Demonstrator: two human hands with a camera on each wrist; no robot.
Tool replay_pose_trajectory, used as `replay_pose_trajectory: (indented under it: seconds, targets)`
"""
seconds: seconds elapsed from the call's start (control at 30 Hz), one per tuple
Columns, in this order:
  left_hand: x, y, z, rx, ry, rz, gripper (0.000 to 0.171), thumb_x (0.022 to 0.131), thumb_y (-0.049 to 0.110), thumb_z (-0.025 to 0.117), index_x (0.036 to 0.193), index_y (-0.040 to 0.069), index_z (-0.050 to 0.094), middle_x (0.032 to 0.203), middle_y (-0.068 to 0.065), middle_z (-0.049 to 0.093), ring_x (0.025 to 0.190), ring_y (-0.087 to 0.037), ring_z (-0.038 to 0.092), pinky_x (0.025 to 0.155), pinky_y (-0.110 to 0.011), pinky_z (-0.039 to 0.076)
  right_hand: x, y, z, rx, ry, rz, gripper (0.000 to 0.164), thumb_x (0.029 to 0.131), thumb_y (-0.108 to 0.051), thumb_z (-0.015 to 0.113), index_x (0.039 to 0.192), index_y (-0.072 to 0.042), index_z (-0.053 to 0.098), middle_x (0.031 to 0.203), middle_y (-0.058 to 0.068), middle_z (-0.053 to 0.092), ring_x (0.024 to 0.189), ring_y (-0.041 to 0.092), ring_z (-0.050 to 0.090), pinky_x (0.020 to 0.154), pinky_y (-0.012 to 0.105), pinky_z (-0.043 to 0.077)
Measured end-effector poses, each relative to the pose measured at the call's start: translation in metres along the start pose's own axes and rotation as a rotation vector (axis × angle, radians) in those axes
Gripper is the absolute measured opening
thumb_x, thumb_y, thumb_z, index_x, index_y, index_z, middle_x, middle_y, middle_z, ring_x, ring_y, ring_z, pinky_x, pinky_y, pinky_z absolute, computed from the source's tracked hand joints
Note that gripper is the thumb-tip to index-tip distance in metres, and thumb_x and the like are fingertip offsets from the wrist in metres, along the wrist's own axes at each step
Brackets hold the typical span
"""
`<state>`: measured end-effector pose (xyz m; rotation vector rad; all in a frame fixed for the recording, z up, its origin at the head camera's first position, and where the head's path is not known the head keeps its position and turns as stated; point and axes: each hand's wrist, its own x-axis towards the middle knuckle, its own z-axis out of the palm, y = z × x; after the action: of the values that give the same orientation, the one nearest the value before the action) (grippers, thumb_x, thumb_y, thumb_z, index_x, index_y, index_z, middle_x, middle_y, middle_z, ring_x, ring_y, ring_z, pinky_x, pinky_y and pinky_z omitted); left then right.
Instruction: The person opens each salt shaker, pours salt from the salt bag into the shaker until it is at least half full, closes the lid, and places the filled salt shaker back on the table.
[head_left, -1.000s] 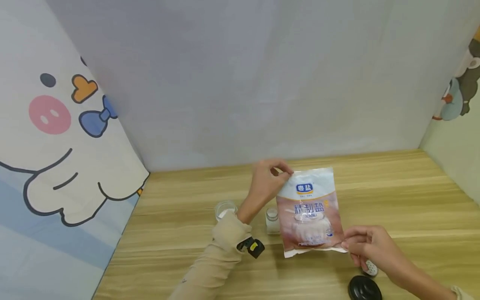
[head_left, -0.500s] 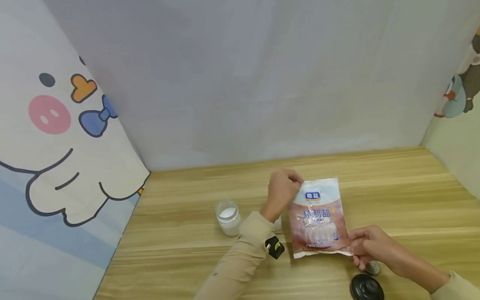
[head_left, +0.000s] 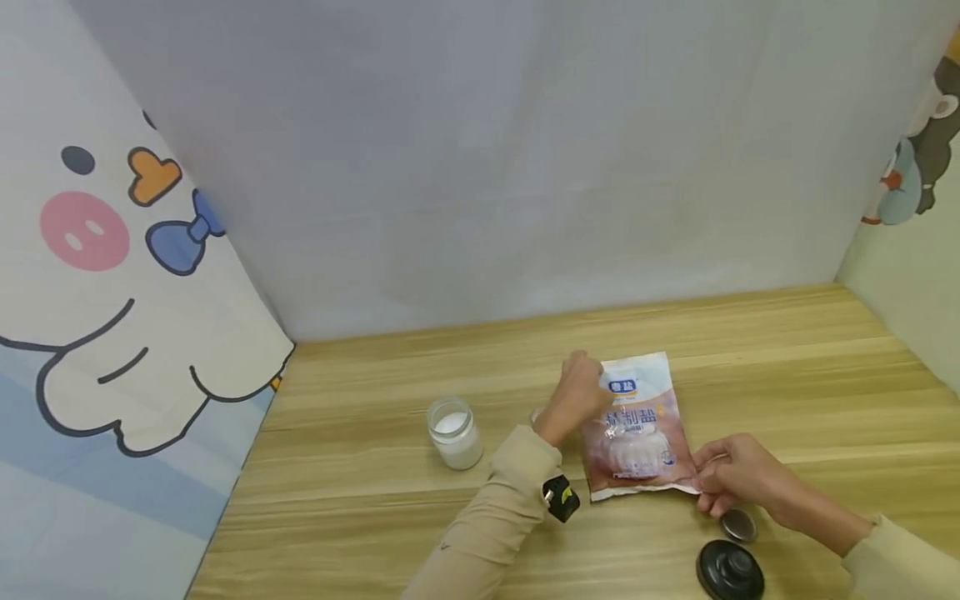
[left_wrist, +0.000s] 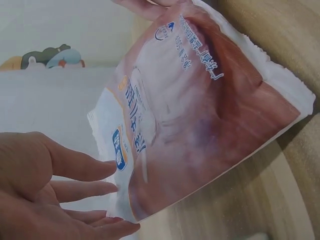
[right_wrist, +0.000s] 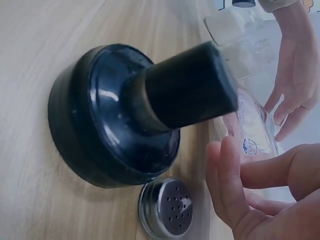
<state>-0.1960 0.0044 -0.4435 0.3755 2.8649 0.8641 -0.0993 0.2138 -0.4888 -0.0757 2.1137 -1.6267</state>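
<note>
A pink and white bag of salt (head_left: 637, 442) lies on the wooden table, its printed front up. At its upper left corner is my left hand (head_left: 581, 392), partly covering the print. The left wrist view shows that hand (left_wrist: 55, 190) with thumb and fingers extended and apart, fingertips right at the bag's top edge. My right hand (head_left: 742, 479) pinches the lower right corner between thumb and fingers. In the right wrist view the right hand (right_wrist: 270, 190) is beside a metal shaker lid (right_wrist: 172, 207) with holes and a black knobbed lid (right_wrist: 120, 115).
An uncovered glass jar (head_left: 456, 437) of white grains stands left of the bag. A smaller jar (head_left: 535, 414) is mostly hidden behind my left wrist. The shaker lid (head_left: 738, 525) and black lid (head_left: 730, 570) sit near the front right. A grey cloth wall (head_left: 555, 167) closes the back.
The bag has come down and shifted right, now lying flatter. My left hand has moved right, from pinching the corner to extended fingers over its front. The right hand still pinches its corner.
</note>
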Motion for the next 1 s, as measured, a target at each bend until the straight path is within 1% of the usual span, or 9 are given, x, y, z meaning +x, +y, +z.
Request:
replay_pose_trajectory:
  seconds: [0.07,0.17,0.27,0.33,0.43,0.53,0.63,0.8,1.0]
  targets:
    - [0.001,0.000,0.000,-0.006,-0.022,-0.011,0.015,0.073,0.000,0.069,0.085,-0.006,0.063,0.116,-0.013,0.058,0.125,-0.022,0.042,0.107,-0.026,0.033,0.001,0.001,0.000,0.002,0.005,-0.005,0.035,0.082,0.009,0.055,0.109,0.026,0.042,0.074,0.012,0.064,0.059,0.017,0.064,0.054,0.030,0.057]
    - [0.000,0.000,-0.003,-0.060,-0.036,-0.019,0.032,0.073,-0.003,0.066,0.104,-0.007,0.064,0.137,-0.015,0.049,0.138,-0.023,0.028,0.114,-0.029,0.021,0.001,0.004,0.000,0.010,0.017,-0.014,0.038,0.083,0.008,0.056,0.112,0.028,0.040,0.074,0.013,0.064,0.059,0.017,0.063,0.054,0.031,0.057]
    - [-0.004,-0.002,-0.009,-0.130,-0.024,-0.006,0.050,0.073,-0.006,0.061,0.123,-0.004,0.059,0.149,-0.016,0.033,0.139,-0.026,0.025,0.115,-0.033,0.020,0.002,0.006,-0.001,0.023,0.034,-0.020,0.041,0.083,0.008,0.056,0.114,0.029,0.039,0.076,0.014,0.065,0.061,0.018,0.063,0.055,0.031,0.058]
    - [-0.008,-0.004,-0.014,-0.175,0.001,0.020,0.050,0.074,-0.008,0.057,0.124,-0.002,0.059,0.151,-0.016,0.029,0.138,-0.031,0.027,0.114,-0.038,0.022,0.001,0.007,-0.001,0.017,0.065,-0.019,0.041,0.084,0.007,0.057,0.114,0.028,0.041,0.075,0.015,0.065,0.062,0.019,0.064,0.056,0.032,0.058]
    - [-0.017,-0.008,-0.021,-0.237,0.063,0.055,0.048,0.075,-0.010,0.052,0.121,0.001,0.062,0.149,-0.015,0.033,0.135,-0.034,0.031,0.113,-0.044,0.025,-0.003,0.008,-0.003,-0.065,0.156,-0.035,0.035,0.085,0.002,0.061,0.111,0.023,0.049,0.077,0.013,0.066,0.063,0.020,0.064,0.055,0.033,0.057]
    - [-0.028,-0.010,-0.028,-0.302,0.124,0.083,0.045,0.077,-0.010,0.050,0.119,0.002,0.063,0.146,-0.013,0.039,0.134,-0.033,0.033,0.110,-0.045,0.030,-0.010,0.008,-0.006,-0.228,0.253,-0.074,0.028,0.085,-0.003,0.065,0.105,0.015,0.058,0.080,0.009,0.066,0.065,0.017,0.062,0.054,0.030,0.056]
    - [-0.039,-0.012,-0.032,-0.351,0.177,0.121,0.044,0.078,-0.010,0.052,0.119,0.003,0.063,0.142,-0.011,0.044,0.131,-0.031,0.038,0.103,-0.042,0.040,-0.016,0.009,-0.009,-0.409,0.307,-0.125,0.021,0.082,-0.006,0.070,0.097,0.007,0.064,0.081,0.005,0.065,0.065,0.011,0.060,0.055,0.025,0.052]
    - [-0.054,-0.018,-0.036,-0.435,0.244,0.168,0.042,0.075,-0.005,0.063,0.115,0.008,0.065,0.131,-0.005,0.055,0.122,-0.022,0.048,0.094,-0.037,0.048,-0.022,0.015,-0.011,-0.596,0.331,-0.174,0.019,0.077,-0.010,0.075,0.091,0.000,0.066,0.080,0.001,0.065,0.066,0.006,0.056,0.058,0.022,0.048]
    - [-0.065,-0.036,-0.035,-0.544,0.240,0.220,0.042,0.072,0.003,0.070,0.112,0.016,0.067,0.119,0.005,0.059,0.114,-0.016,0.050,0.093,-0.043,0.047,-0.028,0.024,-0.012,-0.667,0.342,-0.188,0.029,0.071,-0.012,0.082,0.092,-0.001,0.065,0.087,0.006,0.067,0.070,0.011,0.057,0.060,0.023,0.050]
